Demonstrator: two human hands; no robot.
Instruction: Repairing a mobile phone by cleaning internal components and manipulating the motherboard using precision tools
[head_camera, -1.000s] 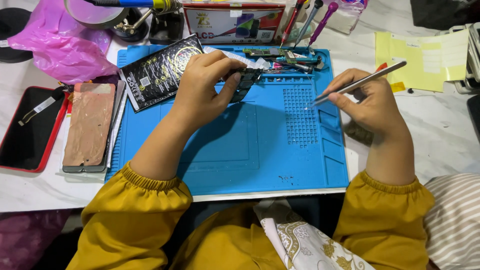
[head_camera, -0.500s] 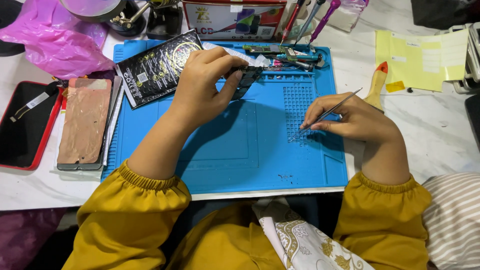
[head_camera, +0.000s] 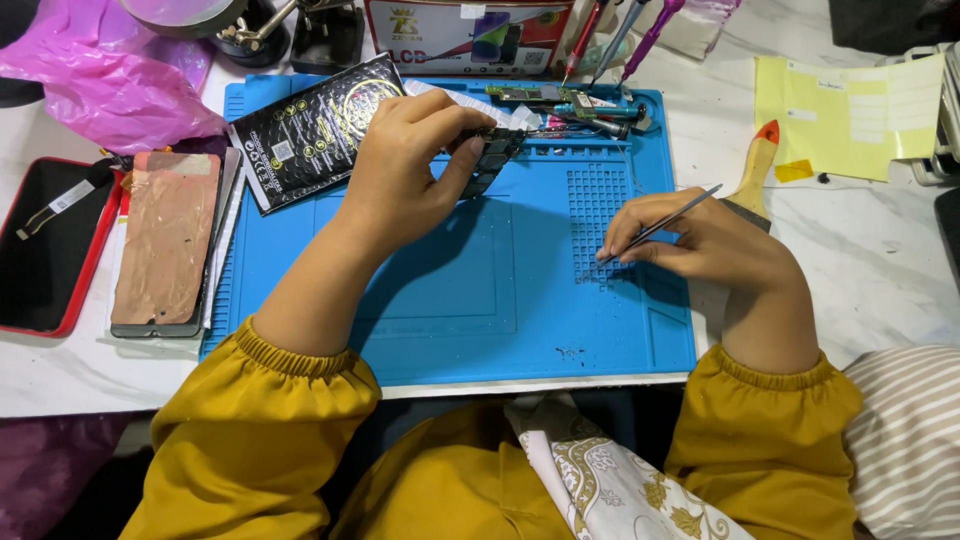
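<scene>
Black packet (head_camera: 310, 130) (glossy) beside yellow papers (head_camera: 850, 115)

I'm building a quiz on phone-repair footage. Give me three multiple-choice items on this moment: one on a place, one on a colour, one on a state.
1. Where does the tip of the thin metal tool in the right hand rest?
A. On the gridded patch of the mat
B. On the yellow paper
C. On the red-edged phone

2. What colour is the work mat?
A. Green
B. Blue
C. Grey

3. How is the small dark component held by the left hand?
A. Lying flat and untouched on the mat
B. Pinched in the fingers above the mat
C. Tucked under the black packet

Answers: 1 A, the tip meets the small square cells at the mat's right side. 2 B, the mat is bright blue throughout. 3 B, thumb and fingers close on it, clear of the mat's surface.
</scene>
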